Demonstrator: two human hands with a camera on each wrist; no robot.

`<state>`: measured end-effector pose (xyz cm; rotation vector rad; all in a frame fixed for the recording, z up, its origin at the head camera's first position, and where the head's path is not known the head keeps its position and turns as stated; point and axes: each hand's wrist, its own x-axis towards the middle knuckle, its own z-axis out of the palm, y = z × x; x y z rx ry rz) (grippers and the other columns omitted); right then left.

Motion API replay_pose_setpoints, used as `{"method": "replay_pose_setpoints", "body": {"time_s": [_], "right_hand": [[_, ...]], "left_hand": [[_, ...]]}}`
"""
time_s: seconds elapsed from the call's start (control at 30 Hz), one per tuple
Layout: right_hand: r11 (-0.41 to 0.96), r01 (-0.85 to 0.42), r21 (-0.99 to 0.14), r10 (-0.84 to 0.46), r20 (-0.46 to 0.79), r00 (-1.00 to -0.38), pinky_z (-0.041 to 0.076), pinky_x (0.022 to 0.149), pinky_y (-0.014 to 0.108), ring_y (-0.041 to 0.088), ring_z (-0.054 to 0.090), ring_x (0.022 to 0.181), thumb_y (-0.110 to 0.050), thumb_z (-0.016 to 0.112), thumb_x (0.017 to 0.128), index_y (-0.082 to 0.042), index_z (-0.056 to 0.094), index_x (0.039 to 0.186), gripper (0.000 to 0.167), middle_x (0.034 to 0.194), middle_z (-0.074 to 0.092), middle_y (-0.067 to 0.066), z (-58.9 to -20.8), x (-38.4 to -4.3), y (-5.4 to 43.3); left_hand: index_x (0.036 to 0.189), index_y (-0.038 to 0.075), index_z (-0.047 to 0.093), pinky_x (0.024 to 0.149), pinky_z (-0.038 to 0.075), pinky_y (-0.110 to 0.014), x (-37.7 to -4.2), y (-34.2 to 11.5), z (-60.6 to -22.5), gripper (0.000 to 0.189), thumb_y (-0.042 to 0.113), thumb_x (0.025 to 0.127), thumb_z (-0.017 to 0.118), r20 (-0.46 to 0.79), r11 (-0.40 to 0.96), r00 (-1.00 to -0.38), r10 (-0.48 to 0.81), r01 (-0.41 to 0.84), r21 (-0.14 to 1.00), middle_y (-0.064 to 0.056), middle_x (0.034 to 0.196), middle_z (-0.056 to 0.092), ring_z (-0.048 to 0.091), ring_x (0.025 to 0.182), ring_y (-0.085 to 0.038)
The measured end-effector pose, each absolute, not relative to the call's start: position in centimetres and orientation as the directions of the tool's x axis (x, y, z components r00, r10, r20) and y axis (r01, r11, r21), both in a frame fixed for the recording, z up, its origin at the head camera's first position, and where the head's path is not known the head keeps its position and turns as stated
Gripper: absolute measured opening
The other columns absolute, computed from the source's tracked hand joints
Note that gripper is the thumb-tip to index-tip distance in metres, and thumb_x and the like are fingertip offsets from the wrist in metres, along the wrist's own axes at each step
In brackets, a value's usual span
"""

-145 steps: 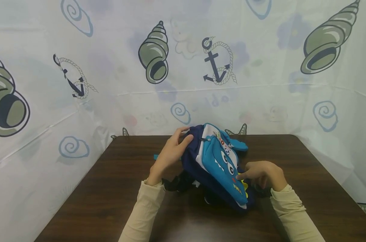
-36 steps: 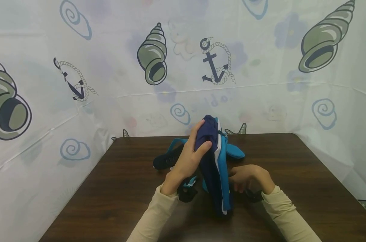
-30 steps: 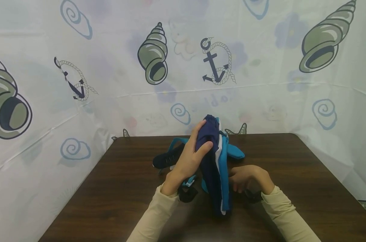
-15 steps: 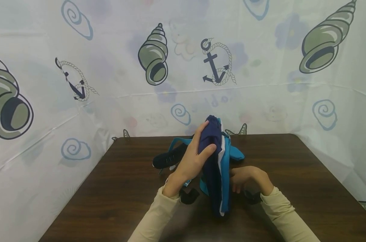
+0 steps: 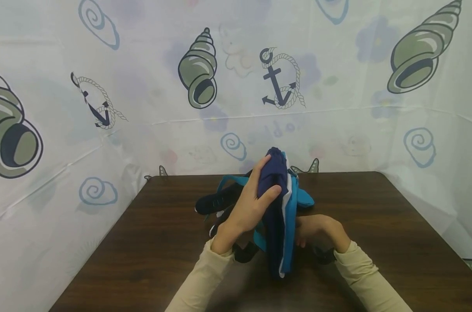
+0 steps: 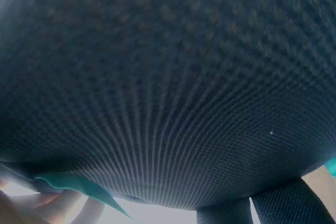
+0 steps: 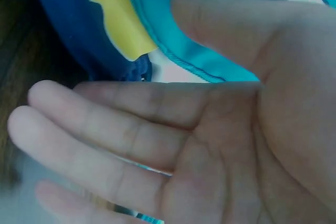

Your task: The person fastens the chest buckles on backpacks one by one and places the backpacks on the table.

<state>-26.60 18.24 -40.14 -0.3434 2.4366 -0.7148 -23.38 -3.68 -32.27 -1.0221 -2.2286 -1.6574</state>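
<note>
A child's backpack (image 5: 276, 208), navy with a bright blue front, stands edge-on in the head view. My left hand (image 5: 249, 203) grips its navy side, thumb on the near face and fingers reaching over the far edge. Dark ribbed mesh of the backpack fills the left wrist view, and some fingers show at its lower left corner. Beside the blue front is my right hand (image 5: 318, 227), its fingertips partly hidden by the pack. In the right wrist view its thumb (image 7: 210, 19) touches the blue front pocket near a printed eye, and its fingers lie extended beside a yellow trim (image 7: 118, 17).
Dark padded shoulder straps (image 5: 216, 201) with blue webbing lie to the left of the pack. A blue flap (image 5: 305, 198) sticks out behind it on the right. All rest on a dark wooden table (image 5: 142, 268), with a printed white curtain (image 5: 142, 86) behind.
The backpack has turned from showing its printed face to standing edge-on, and both hands moved with it. In the last second it shifted slightly, and a second dark strap shows at the left wrist.
</note>
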Motion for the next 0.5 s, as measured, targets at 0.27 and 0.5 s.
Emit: {"method": "replay_pose_setpoints", "body": {"time_s": [0.27, 0.5], "right_hand": [[0.802, -0.173, -0.572, -0.453, -0.391, -0.801, 0.055, 0.076, 0.041, 0.023, 0.064, 0.073, -0.005, 0.059, 0.094, -0.004, 0.065, 0.091, 0.007, 0.081, 0.066, 0.010, -40.03, -26.41, 17.52], [0.783, -0.221, -0.581, -0.494, -0.367, -0.788, 0.056, 0.074, 0.038, 0.021, 0.064, 0.070, -0.004, 0.059, 0.094, -0.003, 0.065, 0.089, 0.008, 0.080, 0.067, 0.009, -40.13, -26.34, 17.29]], "left_hand": [[0.157, 0.037, 0.019, 0.110, 0.042, -0.053, -23.32, -3.44, -32.44, 0.078, 0.070, 0.093, 0.048, 0.534, 0.144, -0.739, 0.411, 0.631, 0.762, 0.006, 0.164, 0.019, 0.039, 0.139, -0.026], [0.156, 0.037, 0.020, 0.109, 0.042, -0.054, -23.35, -3.26, -32.67, 0.075, 0.070, 0.093, 0.046, 0.548, 0.173, -0.732, 0.406, 0.650, 0.740, 0.005, 0.163, 0.020, 0.039, 0.138, -0.026]]}}
